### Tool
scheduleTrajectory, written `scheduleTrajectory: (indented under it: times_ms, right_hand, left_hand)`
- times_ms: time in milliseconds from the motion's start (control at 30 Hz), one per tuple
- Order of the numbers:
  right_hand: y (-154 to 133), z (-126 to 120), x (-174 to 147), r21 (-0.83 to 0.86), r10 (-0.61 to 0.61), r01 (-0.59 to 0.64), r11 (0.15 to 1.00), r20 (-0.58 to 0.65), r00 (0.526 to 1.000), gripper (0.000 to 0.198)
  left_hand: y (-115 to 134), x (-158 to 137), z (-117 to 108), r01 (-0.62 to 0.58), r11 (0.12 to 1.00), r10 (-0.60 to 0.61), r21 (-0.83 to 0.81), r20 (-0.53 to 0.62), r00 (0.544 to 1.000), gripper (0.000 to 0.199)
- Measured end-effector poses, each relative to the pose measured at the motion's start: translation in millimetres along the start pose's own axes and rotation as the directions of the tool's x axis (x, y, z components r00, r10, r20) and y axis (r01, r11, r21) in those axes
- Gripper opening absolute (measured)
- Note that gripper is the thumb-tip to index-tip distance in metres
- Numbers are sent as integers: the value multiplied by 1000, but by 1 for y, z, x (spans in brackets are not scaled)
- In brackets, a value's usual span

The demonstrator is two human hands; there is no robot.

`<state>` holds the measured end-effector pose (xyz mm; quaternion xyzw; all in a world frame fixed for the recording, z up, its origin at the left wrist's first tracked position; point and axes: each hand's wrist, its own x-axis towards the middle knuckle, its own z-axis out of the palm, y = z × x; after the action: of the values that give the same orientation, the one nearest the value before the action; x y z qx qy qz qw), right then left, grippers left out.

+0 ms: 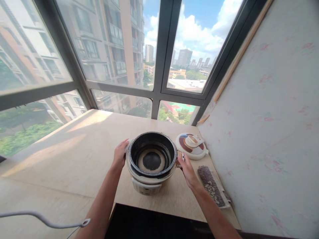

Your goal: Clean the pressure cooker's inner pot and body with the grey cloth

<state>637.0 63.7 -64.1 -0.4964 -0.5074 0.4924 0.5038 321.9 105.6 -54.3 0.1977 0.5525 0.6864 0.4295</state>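
Note:
A white electric pressure cooker [146, 187] stands on the pale counter without its lid, its control panel facing me. Inside sits a dark inner pot [152, 159] with worn, discoloured patches on its bottom and no food visible. My left hand [121, 153] is closed around the handle on the cooker's left side. On the opposite side, my right hand [186, 167] grips the right handle, fingers curled about it. The round lid [191, 146], white with brown and dark panels and a knob on top, lies behind and to the right of the cooker.
A folded grey patterned cloth [211, 186] lies on the counter [74, 159] at right, beside the flowered wall [269, 139]. Windows [119, 59] border the counter's back and left. A grey cable [42, 219] crosses the lower left. The counter's front edge drops to a dark area.

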Motion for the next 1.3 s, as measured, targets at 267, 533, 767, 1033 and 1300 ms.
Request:
scheduleTrajectory:
  times_ms: [267,533,767,1033,1300]
  right_hand:
    - [0,-23,5,-116,49,-56,992,-58,997,81]
    - [-22,-21,16,-248,-97,116,962,90,991,73]
    - [-25,-10,24,-291,-98,124,949,104,990,73]
    - [-21,-6,22,-317,-137,159,935,88,987,73]
    - [-23,1,20,-402,-170,189,896,84,982,69]
  left_hand:
    - [38,-44,-10,-283,959,285,30,-76,955,36]
    - [65,-73,5,71,976,-51,-205,100,994,22]
    - [65,-79,6,145,960,-122,-240,108,987,22]
    - [62,-78,6,167,955,-144,-246,112,983,20]
    - [63,-85,13,173,941,-150,-291,99,984,12]
